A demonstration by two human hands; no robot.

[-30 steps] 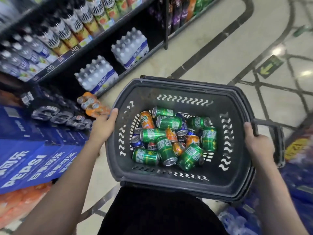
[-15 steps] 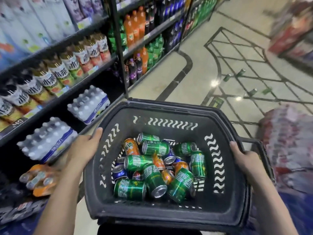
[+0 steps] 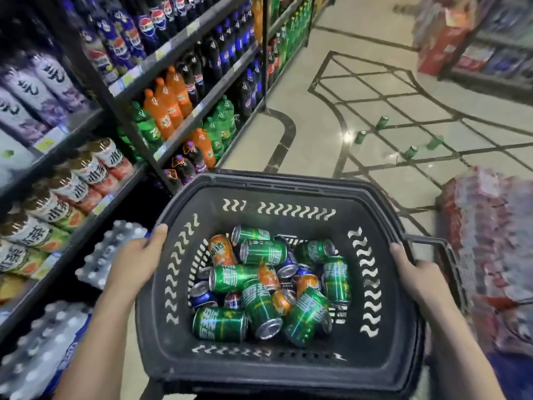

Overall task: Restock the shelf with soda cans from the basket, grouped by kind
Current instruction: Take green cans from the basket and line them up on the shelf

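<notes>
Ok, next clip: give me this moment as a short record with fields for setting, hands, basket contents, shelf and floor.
setting: shop aisle, seen from the head camera
left hand: grips the left rim of the black basket
right hand: grips the basket's right rim
basket contents: loose pile of green cans, orange cans and blue cans, mixed, lying on their sides
shelf: left of the basket, holding soda bottles
floor: several green cans on the floor ahead
task progress: no can picked yet
</notes>
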